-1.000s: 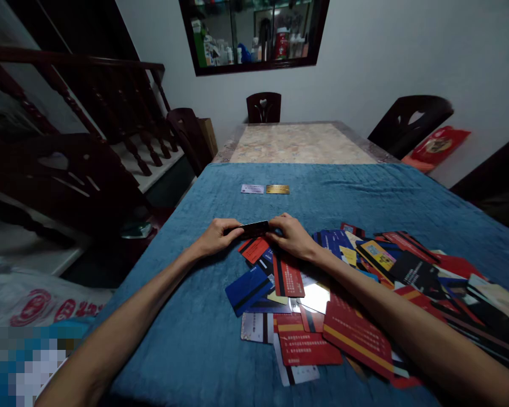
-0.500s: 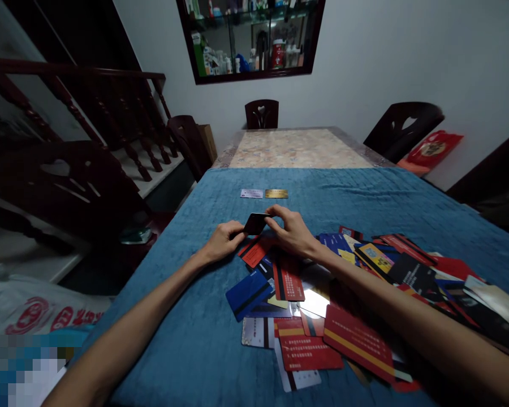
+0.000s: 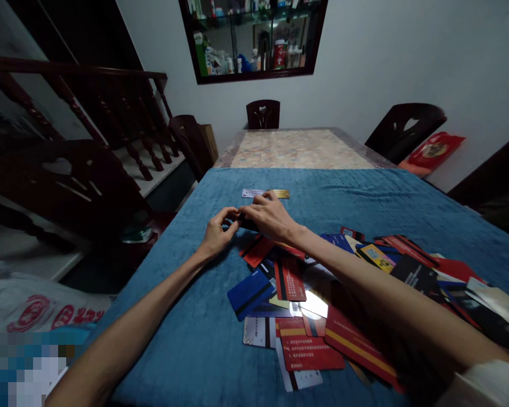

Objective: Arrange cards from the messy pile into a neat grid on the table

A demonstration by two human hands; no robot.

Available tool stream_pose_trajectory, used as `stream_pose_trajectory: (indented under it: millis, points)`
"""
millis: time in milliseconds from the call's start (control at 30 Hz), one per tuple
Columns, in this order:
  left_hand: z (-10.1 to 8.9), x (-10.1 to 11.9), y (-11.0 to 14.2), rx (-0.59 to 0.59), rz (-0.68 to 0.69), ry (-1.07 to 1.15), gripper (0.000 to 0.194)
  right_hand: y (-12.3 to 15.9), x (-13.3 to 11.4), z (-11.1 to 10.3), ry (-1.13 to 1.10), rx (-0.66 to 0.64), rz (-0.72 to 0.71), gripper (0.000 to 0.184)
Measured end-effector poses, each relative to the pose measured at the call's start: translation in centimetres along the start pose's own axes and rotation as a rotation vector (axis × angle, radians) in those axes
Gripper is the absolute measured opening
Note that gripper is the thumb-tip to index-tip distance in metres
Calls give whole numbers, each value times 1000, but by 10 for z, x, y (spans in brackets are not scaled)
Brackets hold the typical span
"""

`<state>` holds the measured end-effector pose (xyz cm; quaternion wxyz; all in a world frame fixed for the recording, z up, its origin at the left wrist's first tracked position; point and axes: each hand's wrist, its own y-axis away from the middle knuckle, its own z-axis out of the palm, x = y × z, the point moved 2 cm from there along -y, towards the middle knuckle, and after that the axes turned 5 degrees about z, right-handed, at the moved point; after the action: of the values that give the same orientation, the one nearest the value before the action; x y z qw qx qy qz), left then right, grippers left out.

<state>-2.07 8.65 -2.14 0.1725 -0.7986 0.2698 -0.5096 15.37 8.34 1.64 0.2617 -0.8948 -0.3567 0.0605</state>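
Note:
A black card (image 3: 249, 224) is held above the blue cloth between my two hands. My left hand (image 3: 219, 229) pinches its left end between thumb and fingers. Over its upper right side lies my right hand (image 3: 269, 215), fingers closed on the card and partly hiding it. Just beyond my right hand lie a white card (image 3: 251, 193) and a gold card (image 3: 283, 194), side by side; the right fingers overlap the gold one in view. Close below my hands, a loose pile holds a red card (image 3: 289, 280), a blue card (image 3: 249, 294) and several others.
The blue cloth (image 3: 169, 339) covers the near part of the table, with its patterned top (image 3: 292, 147) showing beyond. More cards, including a black one (image 3: 413, 274), spread to the right under my right forearm. Dark wooden chairs (image 3: 263, 115) stand around. A white plastic bag (image 3: 38, 299) is at left.
My right hand has moved left across the black card, covering more of it. My left hand has shifted slightly left and up, and the card sits lower and flatter.

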Motion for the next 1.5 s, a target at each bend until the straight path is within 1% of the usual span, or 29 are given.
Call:
stream_pose_trajectory:
  millis: [67,200,367,500,600,667,733,833,1033,1300,1400,1500]
  points:
    - [0,-1,0,17,0,-27,19,-3,-3,6,4,-17,-11,21]
    - [0,-3,1,20,-7,-81,12,-3,-7,18,-3,-40,29,21]
    - [-2,-3,3,6,-11,-129,16,12,-4,22,3,-93,65,24]
    - [-1,-5,4,-8,-25,-160,19,26,2,21,5,-143,143,26]
    - [0,-8,4,-36,-13,-192,20,32,5,22,-14,-161,202,35]
    - [0,-9,5,-66,2,-219,25,33,5,24,-33,-172,233,43]
    - [1,-10,5,-100,21,-247,31,34,5,27,-54,-185,267,47]
    - [1,-11,6,-143,60,-289,40,34,6,31,-92,-200,308,48]
    - [-1,-14,5,-189,70,-338,48,33,5,30,-169,-229,343,51]
    - [-4,-18,-2,-216,51,-366,48,23,11,24,-217,-277,314,60]
    - [-5,-18,-9,-244,66,-363,48,20,16,22,-198,-291,327,59]
    - [-4,-19,-21,-276,108,-355,50,17,26,23,-177,-289,354,58]
